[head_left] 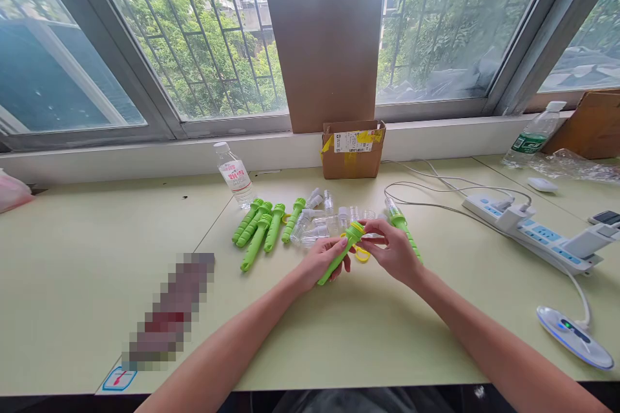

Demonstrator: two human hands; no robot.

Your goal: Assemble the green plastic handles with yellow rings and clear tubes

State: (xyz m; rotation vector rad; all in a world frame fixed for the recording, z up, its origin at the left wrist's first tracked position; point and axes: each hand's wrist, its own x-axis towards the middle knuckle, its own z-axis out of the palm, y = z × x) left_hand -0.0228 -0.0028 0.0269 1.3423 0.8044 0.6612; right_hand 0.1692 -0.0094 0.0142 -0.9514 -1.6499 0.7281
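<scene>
Pale green covers the table (pixel 363 348), and at its near edge, left of the middle, sits a small blue-outlined sticker (pixel 119 379), with a pixelated dark object (pixel 169 310) slanting away just behind it. Near the table's right near corner lies a white oval device (pixel 574 339) with a cable plugged into it. Two bare forearms reach in over the near edge. The left hand (pixel 317 259) is closed around a slim green tube (pixel 334 264), held tilted above the middle of the table with its yellow-banded head up and to the right. The right hand (pixel 397 251) has its fingers bunched at that head — whether they are clamped on it, I cannot tell. A yellow loop (pixel 362 255) shows just under the right fingers. Beyond the hands, a little left of the table's middle, five more green tubes (pixel 274 229) lie close together; beside them spreads a heap of clear plastic pieces (pixel 329 222), and to the right of the heap lies a green tube with a clear tip (pixel 401 222). Toward the right edge a white power strip (pixel 484 208) carries several plugs. Nearer the far edge stand a labelled water bottle (pixel 235 174), a taped cardboard box (pixel 351 164) and — by the far right corner — a green-labelled bottle (pixel 530 139). Past the far edge, a tall brown panel (pixel 329 45) stands against barred windows (pixel 217 45) with trees outside.
</scene>
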